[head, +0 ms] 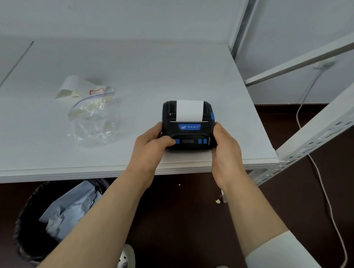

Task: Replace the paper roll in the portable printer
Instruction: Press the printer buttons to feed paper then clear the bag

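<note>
A black portable printer point(190, 133) with blue buttons rests near the front right corner of the white table point(133, 79). A strip of white paper point(189, 111) sticks out of its slot and lies back over the closed lid. My left hand point(151, 146) grips the printer's left side, thumb on the front panel by a blue button. My right hand point(225, 153) holds its right side.
A clear zip bag point(95, 119) and a curled strip of paper point(77, 88) lie on the table to the left. A bin with crumpled paper point(59, 215) stands under the table edge. A white metal shelf frame point(329, 121) and a cable point(328, 203) are at the right.
</note>
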A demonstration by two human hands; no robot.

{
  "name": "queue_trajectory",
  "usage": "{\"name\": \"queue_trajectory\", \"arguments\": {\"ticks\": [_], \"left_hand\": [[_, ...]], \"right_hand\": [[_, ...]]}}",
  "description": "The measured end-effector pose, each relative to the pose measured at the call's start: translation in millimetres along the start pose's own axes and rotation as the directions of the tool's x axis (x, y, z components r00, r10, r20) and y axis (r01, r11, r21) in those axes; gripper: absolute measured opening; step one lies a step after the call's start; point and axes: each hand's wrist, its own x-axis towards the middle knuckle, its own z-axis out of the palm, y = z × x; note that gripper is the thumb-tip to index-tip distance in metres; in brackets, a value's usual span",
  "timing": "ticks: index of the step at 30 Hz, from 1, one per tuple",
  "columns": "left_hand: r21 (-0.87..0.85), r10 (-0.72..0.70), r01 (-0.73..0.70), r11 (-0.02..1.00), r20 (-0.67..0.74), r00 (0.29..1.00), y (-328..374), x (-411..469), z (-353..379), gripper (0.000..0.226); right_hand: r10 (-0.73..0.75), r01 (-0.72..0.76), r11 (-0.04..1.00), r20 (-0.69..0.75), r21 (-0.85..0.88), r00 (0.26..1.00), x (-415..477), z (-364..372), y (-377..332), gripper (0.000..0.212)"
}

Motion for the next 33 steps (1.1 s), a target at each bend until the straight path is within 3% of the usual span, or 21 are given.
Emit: {"name": "queue_trajectory", "arguments": {"ticks": [5,9,16,33], "left_hand": [[0.086,0.132,-0.131,0.988,-0.011,0.991,-9.5,2.1,-2.6,0.025],[0.147,0.188,-0.19,0.971,0.023,0.982,-11.7,4.3,-3.8,0.033],[0.259,0.24,-0.243,0.935,0.044,0.97,-14.9,6.9,-3.1,0.034],[0.269,0.266,-0.265,0.926,0.033,0.963,-18.8,10.4,-3.6,0.034]], "right_hand": [[-0.052,0.053,0.998,0.017,-0.03,0.998,7.1,1.2,-1.9,0.035],[-0.068,0.069,0.998,0.037,-0.01,0.997,8.8,1.5,-1.1,0.035],[-0.034,0.033,0.998,0.04,0.046,0.999,16.3,0.2,5.7,0.05],[-0.055,0.053,0.998,0.067,0.029,0.996,17.1,-0.9,9.1,0.049]]}}
